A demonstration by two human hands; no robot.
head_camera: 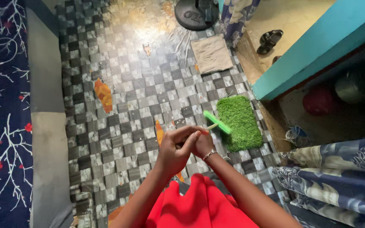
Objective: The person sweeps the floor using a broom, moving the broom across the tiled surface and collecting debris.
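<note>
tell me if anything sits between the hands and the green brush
Nothing visible does. Both hands, left hand and right hand, are clasped together around the pale handle of the green brush. Its green head sticks out past the fingers, above the checkered floor beside the grass mat.

Green brush [216,122] w/ pale handle, held in my hands at frame center, head tilted toward upper left, sticking out just above green turf mat.
</note>
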